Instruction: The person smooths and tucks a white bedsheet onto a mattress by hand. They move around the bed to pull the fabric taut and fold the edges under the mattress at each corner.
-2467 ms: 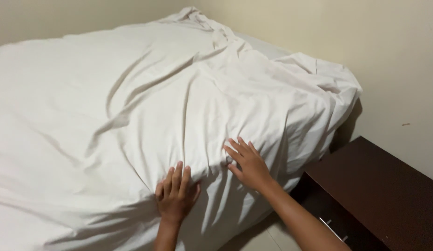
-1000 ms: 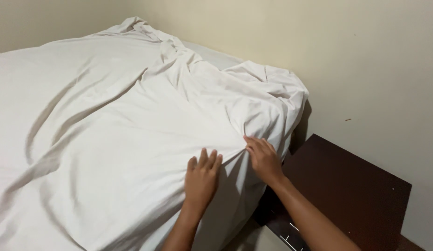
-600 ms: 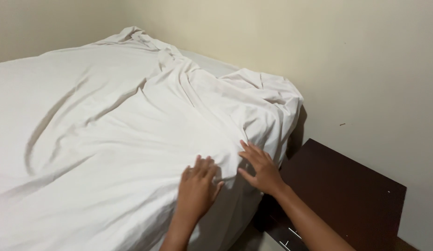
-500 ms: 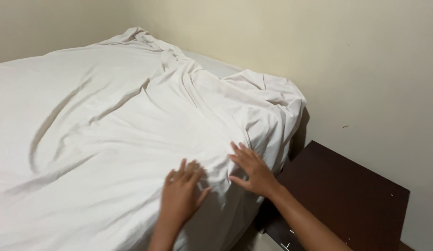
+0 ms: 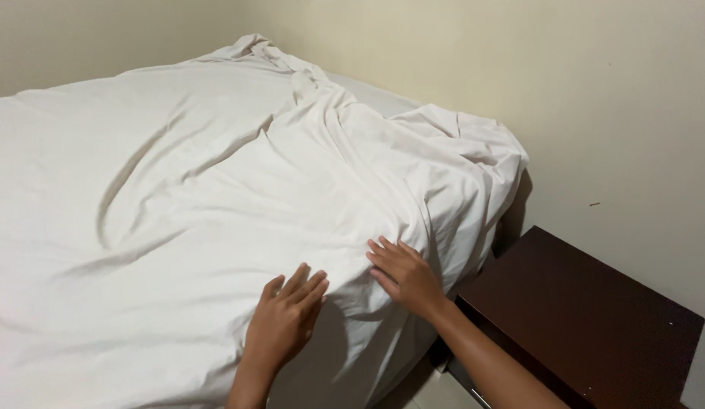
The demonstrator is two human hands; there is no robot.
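A wrinkled white sheet (image 5: 216, 189) covers the bed and hangs over its near edge. My left hand (image 5: 286, 318) lies flat on the sheet at the bed's edge, fingers spread. My right hand (image 5: 404, 274) presses flat on the sheet a little to the right, close to the bed's corner, fingers apart. Neither hand holds anything. The sheet is bunched in loose folds (image 5: 451, 151) at the far right corner by the wall.
A dark brown bedside cabinet (image 5: 587, 318) stands right of the bed, close to my right forearm. A cream wall (image 5: 595, 91) runs behind the bed and the cabinet. A strip of pale floor (image 5: 436, 390) shows between bed and cabinet.
Both hands have slid along the sheet's edge, and my left hand has drawn back to the left, away from the right hand. The view has shifted a little.
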